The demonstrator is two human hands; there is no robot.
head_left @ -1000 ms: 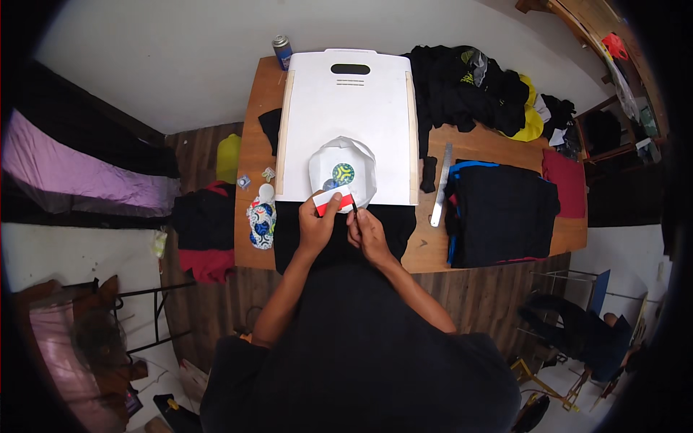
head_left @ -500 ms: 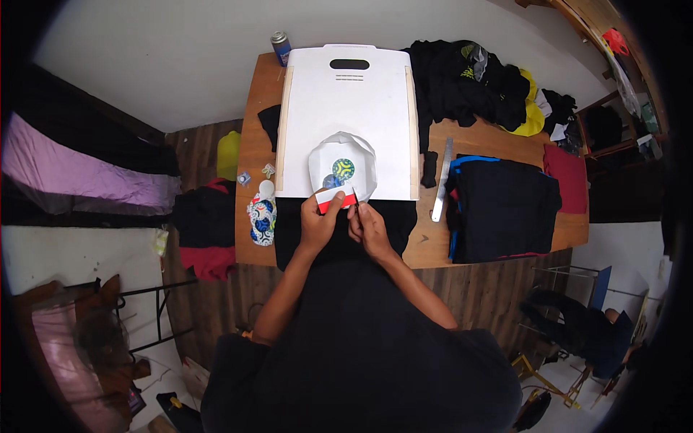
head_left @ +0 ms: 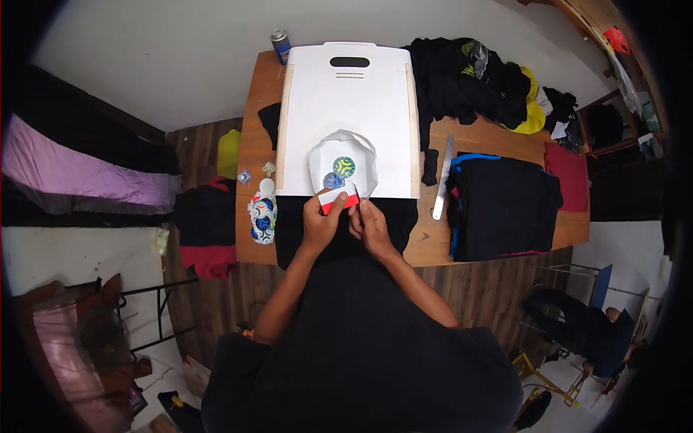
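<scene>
My left hand (head_left: 321,221) pinches a small red-and-white piece (head_left: 339,199), paper or cloth, by its lower edge. Close beside it, my right hand (head_left: 370,224) is closed on a thin, dark scissors-like tool (head_left: 356,190), whose tip meets the right end of the piece. Most of the tool is hidden by fingers. Just beyond both hands, a white bowl-shaped container (head_left: 367,169) with a crumpled rim stands on a white board (head_left: 346,101). A green round patch (head_left: 343,167) and a blue round patch (head_left: 333,180) lie in it.
Round patterned patches (head_left: 263,216) are piled left of the board on the wooden table (head_left: 429,249). To its right are a steel ruler (head_left: 442,178) and folded black garments (head_left: 505,206). Behind lie heaped dark clothes (head_left: 469,83) and a spray can (head_left: 281,45). Another person (head_left: 585,328) is far right.
The red-and-white piece and both hands have shifted very slightly, the piece a little to the right. My grips are the same.
</scene>
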